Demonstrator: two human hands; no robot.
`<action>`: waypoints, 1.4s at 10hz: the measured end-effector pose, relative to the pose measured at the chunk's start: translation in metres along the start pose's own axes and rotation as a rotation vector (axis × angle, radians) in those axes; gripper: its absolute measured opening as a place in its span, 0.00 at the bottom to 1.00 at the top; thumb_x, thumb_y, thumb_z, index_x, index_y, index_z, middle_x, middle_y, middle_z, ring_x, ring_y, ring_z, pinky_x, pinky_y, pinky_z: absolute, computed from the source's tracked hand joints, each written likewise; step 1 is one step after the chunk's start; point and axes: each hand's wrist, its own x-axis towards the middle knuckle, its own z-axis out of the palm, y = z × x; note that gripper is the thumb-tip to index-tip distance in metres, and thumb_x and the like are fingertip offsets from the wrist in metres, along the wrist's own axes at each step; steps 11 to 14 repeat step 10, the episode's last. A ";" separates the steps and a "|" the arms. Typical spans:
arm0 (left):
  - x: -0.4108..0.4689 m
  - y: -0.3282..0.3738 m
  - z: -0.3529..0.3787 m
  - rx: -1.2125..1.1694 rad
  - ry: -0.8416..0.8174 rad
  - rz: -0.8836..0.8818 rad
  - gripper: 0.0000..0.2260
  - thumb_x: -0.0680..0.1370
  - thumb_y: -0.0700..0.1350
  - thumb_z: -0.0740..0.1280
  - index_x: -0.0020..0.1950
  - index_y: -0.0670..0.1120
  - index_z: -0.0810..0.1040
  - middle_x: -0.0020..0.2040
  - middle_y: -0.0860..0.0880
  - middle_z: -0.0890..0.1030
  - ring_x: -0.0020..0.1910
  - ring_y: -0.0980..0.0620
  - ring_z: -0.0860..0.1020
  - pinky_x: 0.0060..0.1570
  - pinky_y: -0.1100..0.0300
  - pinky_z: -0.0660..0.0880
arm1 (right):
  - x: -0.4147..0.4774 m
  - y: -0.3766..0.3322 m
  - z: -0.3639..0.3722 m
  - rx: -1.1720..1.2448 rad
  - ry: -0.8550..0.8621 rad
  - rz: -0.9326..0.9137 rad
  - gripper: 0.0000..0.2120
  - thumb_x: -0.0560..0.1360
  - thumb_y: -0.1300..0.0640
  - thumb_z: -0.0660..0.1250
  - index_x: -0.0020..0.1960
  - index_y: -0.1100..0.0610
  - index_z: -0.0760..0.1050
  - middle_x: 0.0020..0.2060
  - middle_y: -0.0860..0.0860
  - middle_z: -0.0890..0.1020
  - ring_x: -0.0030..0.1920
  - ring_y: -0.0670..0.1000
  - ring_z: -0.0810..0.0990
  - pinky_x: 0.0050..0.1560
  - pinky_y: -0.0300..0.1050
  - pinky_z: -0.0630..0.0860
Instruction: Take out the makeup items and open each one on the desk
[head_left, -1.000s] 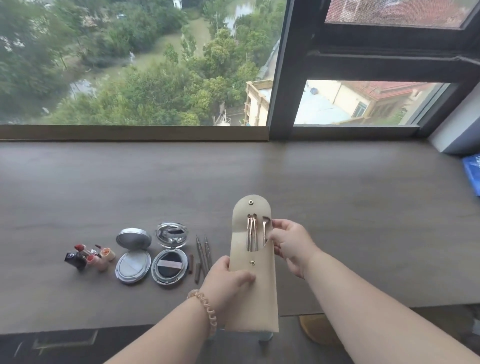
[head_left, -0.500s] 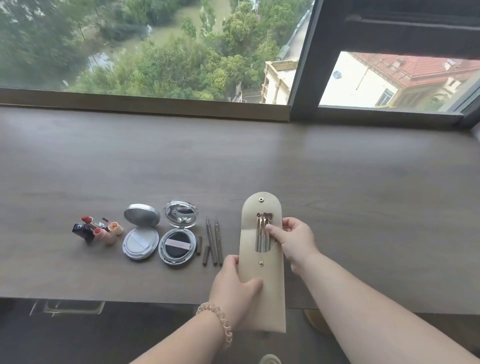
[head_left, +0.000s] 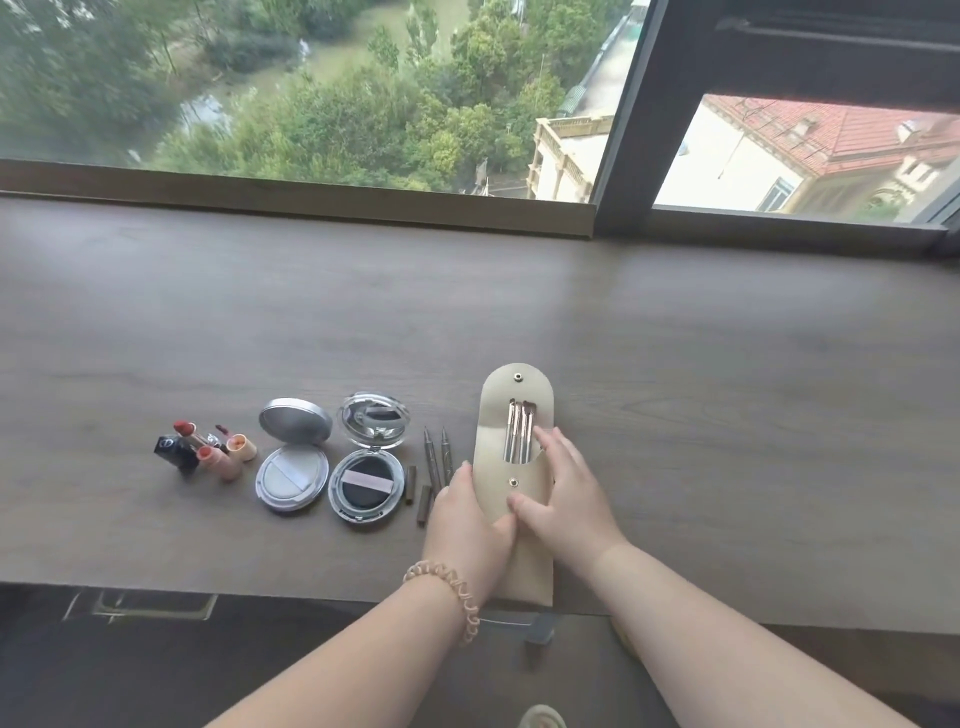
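Note:
A beige snap pouch (head_left: 517, 387) lies on the desk with its flap open. Three thin makeup brushes (head_left: 519, 431) stick out of its pocket. My left hand (head_left: 467, 525) grips the pouch's left edge. My right hand (head_left: 566, 499) rests flat on top of it, fingers spread, fingertips beside the brushes. To the left lie two uncapped brown pencils (head_left: 436, 460), an open black cushion compact (head_left: 366, 486), an open silver compact (head_left: 293, 457) and several opened lipsticks (head_left: 200, 452).
The brown wooden desk (head_left: 727, 389) runs along a window sill (head_left: 311, 202) with a dark window frame (head_left: 628, 130) at the back. The pouch's lower end hangs over the desk's front edge. Two pencil caps (head_left: 423, 501) lie beside the pencils.
The pouch has come down from a raised hold to lie on the desk. My right hand has left the brush tips and moved flat onto the pouch. The camera tilted down.

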 end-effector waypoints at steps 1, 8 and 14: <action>-0.007 -0.006 0.005 0.008 -0.014 0.019 0.30 0.74 0.45 0.68 0.74 0.45 0.61 0.68 0.46 0.67 0.67 0.52 0.67 0.57 0.74 0.56 | -0.003 0.004 0.003 -0.051 -0.050 -0.024 0.36 0.72 0.55 0.70 0.74 0.47 0.57 0.76 0.49 0.55 0.75 0.45 0.53 0.67 0.33 0.49; -0.019 -0.010 0.008 0.609 -0.056 0.245 0.30 0.75 0.49 0.61 0.75 0.54 0.54 0.77 0.53 0.57 0.75 0.53 0.54 0.69 0.52 0.53 | -0.009 0.000 -0.003 -0.441 -0.002 -0.081 0.26 0.77 0.49 0.61 0.74 0.47 0.59 0.76 0.48 0.55 0.76 0.48 0.51 0.73 0.47 0.48; -0.025 0.004 -0.006 0.618 -0.021 0.239 0.30 0.75 0.51 0.61 0.75 0.53 0.54 0.76 0.53 0.56 0.75 0.53 0.53 0.70 0.52 0.52 | -0.026 -0.009 -0.023 -0.448 -0.014 -0.155 0.28 0.76 0.50 0.62 0.74 0.47 0.58 0.76 0.48 0.54 0.76 0.48 0.49 0.73 0.47 0.47</action>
